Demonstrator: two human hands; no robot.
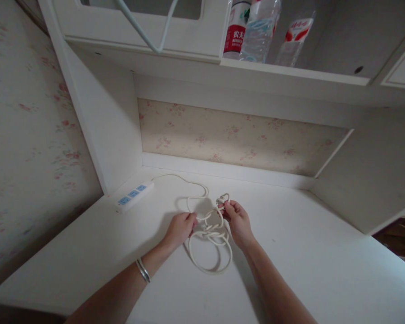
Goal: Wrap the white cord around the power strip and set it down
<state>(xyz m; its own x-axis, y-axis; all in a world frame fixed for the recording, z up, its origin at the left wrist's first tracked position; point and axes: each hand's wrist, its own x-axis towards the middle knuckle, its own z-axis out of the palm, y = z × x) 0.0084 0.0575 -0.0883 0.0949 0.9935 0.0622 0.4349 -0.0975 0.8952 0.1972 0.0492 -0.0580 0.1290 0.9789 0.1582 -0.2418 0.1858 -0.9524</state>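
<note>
A white power cord is tangled in loops and knots between my two hands, above the white desk. My left hand is closed on a stretch of the cord at the left of the tangle. At the upper right of it, my right hand pinches the cord close to its plug end. From my left hand the cord runs back in a curve to a white power strip with blue socket faces, lying on the desk at the left. My fingertips are partly hidden behind the cord.
The white desk has a cabinet above it. Several plastic bottles stand on the cabinet's open shelf. A pale bent cord or tube hangs in front of the cabinet at upper left. Side panels and flowered wallpaper bound the desk.
</note>
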